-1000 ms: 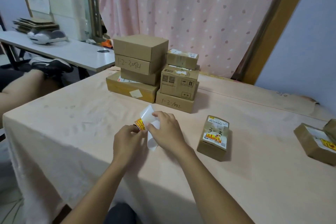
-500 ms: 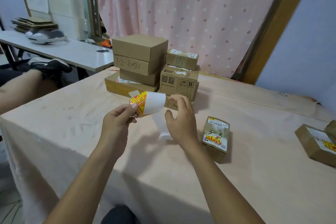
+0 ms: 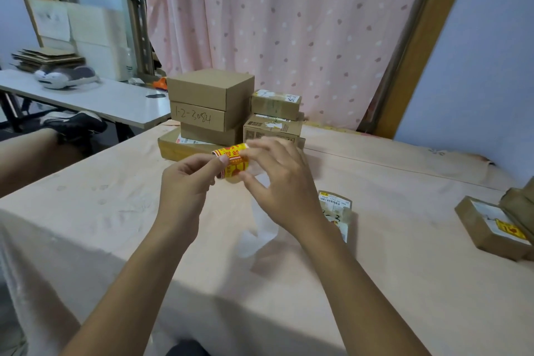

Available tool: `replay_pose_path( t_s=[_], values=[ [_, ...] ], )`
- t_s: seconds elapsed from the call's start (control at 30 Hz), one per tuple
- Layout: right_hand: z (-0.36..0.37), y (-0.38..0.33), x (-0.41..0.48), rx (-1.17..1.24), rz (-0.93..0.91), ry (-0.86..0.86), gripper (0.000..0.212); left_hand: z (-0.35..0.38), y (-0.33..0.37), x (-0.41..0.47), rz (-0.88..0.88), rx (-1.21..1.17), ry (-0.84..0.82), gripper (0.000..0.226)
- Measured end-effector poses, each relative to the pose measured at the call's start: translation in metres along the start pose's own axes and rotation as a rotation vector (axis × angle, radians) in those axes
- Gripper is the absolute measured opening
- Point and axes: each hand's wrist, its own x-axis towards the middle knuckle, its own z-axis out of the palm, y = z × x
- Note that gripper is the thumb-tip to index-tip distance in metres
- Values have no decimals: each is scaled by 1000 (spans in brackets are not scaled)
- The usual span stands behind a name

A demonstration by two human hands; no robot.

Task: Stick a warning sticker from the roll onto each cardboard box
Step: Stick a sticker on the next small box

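Observation:
Above the table's middle, my left hand pinches a yellow and red warning sticker strip by its left end. My right hand holds the strip's right side with thumb and fingers. A white backing tail hangs blurred below the hands. Behind them stands a stack of cardboard boxes with "1-2-3084" written on one. A small box with a barcode label lies right of my right wrist, partly hidden. At the right edge lies a box carrying a yellow sticker.
A peach cloth covers the table. A white side table stands at the left with shoes and flat cardboard on it. Another person's leg and black shoe are at the left. A pink curtain hangs behind.
Both hands rose from the tabletop with the sticker strip and came together. The strip now faces me with its printed side, held between both hands. The head camera tilted up slightly.

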Motion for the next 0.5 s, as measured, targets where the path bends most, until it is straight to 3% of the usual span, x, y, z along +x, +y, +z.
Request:
replay_pose_path(
  t_s=[0.17, 0.37, 0.43, 0.5],
  values=[
    [-1, 17, -12, -23, 54, 49, 13, -1, -2, 5, -135, -42, 32, 26],
    [1, 32, -30, 37, 162, -97, 36, 4, -3, 8, -189, -37, 42, 29],
    [2, 33, -33, 36, 133, -189, 45, 6, -4, 10, -214, -82, 45, 27],
    [4, 33, -36, -27, 48, -256, 41, 8, -4, 11, -262, -146, 59, 24]
  ],
)
